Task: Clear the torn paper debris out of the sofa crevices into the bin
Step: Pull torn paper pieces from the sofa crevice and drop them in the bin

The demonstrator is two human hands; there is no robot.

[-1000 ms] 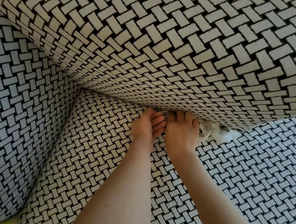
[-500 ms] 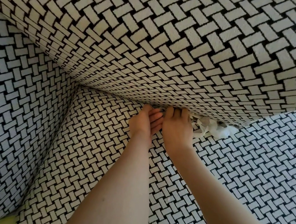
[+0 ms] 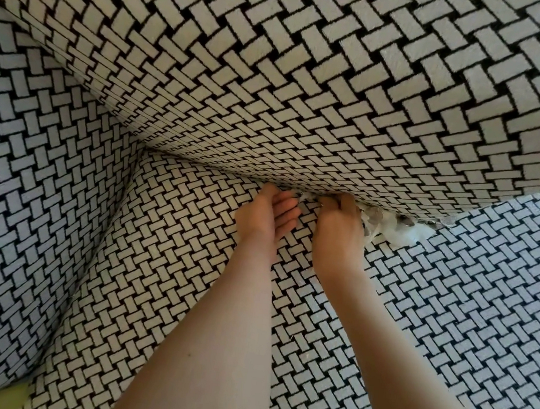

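- Left hand [image 3: 265,219]: fingers relaxed, nothing held, tips at the crevice [image 3: 206,167] under the back cushion [image 3: 307,91].
- Right hand [image 3: 339,231]: fingers curled into the crevice; grip on paper not discernible.
- Torn paper [image 3: 399,229]: wedged in the crevice just right of that hand, spilling onto the seat cushion [image 3: 187,279].

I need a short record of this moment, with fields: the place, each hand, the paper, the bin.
place: sofa in black-and-white woven fabric
crevice: between back cushion and seat
left hand: at the crevice, fingers relaxed, nothing visible in it
right hand: fingers curled into the crevice; whether they pinch paper cannot be told
torn paper: white scraps sticking out of the crevice, just right of the right hand
bin: not in view
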